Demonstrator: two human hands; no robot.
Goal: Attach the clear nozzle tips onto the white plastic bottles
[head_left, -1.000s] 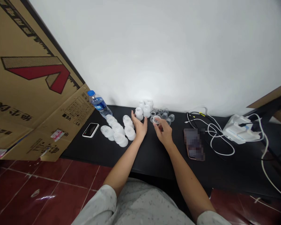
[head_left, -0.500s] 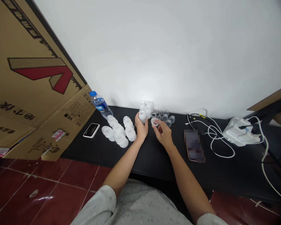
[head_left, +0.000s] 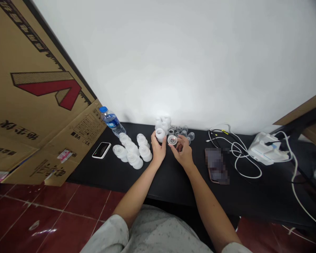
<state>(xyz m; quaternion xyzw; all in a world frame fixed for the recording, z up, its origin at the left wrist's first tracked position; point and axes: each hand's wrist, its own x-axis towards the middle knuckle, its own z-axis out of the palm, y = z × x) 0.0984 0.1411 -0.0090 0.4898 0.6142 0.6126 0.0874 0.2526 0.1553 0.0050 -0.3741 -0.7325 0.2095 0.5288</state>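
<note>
My left hand is wrapped round a small white bottle, whose open round mouth faces up. Just to its right, my right hand pinches a clear round cap between thumb and fingers. A small gap separates cap and bottle. Behind the left hand, several more white bottles stand against the wall. Loose clear caps lie in a cluster beyond the right hand. Left of my hands is a group of white bottles with clear tops.
A water bottle and a white-framed device are on the left of the black table. Large cardboard boxes border that side. A blurred phone, white cables and a white power unit lie to the right.
The bottle in my left hand now tips its mouth more toward me. My right hand has turned the cap so its round face shows more fully. The camera view has shifted slightly.
</note>
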